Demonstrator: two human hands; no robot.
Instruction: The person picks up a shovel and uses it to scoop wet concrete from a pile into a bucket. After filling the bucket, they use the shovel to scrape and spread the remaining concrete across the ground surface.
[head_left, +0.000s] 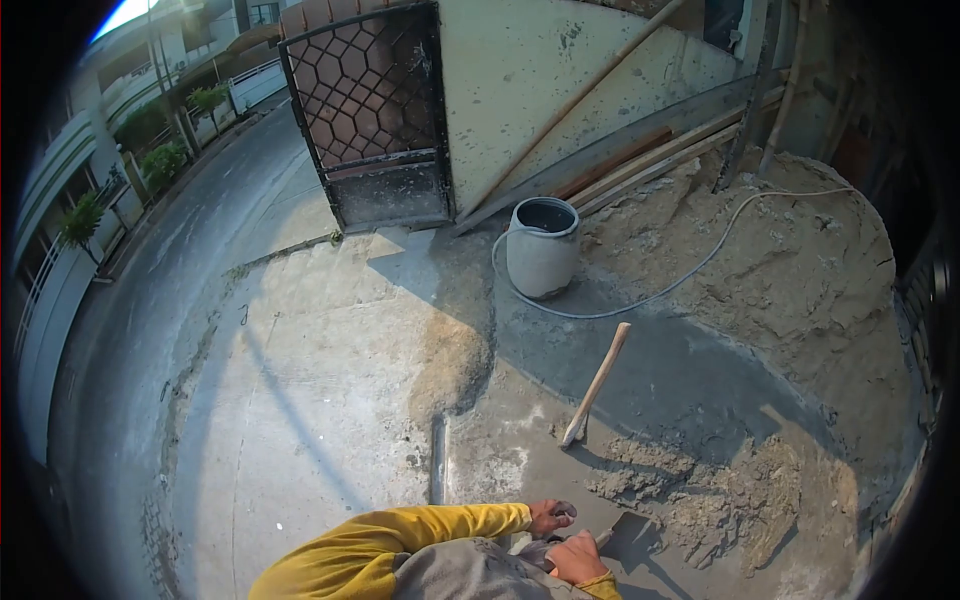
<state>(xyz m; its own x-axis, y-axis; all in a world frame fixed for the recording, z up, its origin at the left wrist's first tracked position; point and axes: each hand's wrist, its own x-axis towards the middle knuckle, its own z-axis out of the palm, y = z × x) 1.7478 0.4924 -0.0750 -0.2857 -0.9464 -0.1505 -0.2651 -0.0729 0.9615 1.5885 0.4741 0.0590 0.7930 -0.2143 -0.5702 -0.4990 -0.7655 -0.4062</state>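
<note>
Left hand [550, 517], yellow sleeve, grip closed on small dark object, identity unclear. Right hand [577, 556] just beside, grip closed on tool handle [603, 538], partly hidden. Wet mortar pile [720, 495] near, to right. Wooden-handled hoe [596, 384] propped beyond on concrete floor [330, 400]. Farther: grey bucket [543, 246], hose [700, 262], sand heap [790, 270], metal gate [368, 110].
</note>
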